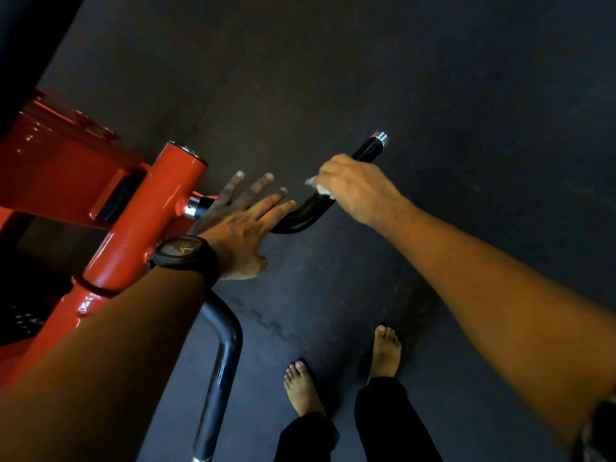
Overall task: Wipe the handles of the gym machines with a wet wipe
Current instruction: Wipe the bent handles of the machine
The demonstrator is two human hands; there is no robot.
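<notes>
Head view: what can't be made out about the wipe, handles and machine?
Head view only.
wet wipe: only a blurred white corner shows; the right hand covers the rest.
upper handle: parts hidden under both hands; left hand contact unclear.
lower handle: top behind the left forearm, bottom cut by the frame edge.
red machine frame: cut by the left edge.

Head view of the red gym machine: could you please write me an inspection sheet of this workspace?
Surface: dark floor mats, with a jigsaw seam showing.
Job's things: white wet wipe on the upper handle; lower handle untouched.
Clutter: nothing seen.
Hands: right hand grips the wet wipe around the upper handle; left hand flat with fingers spread near that handle's base, contact unclear.
Cables: nothing seen.
Surroundings: red frame at left; bare feet below.
</notes>
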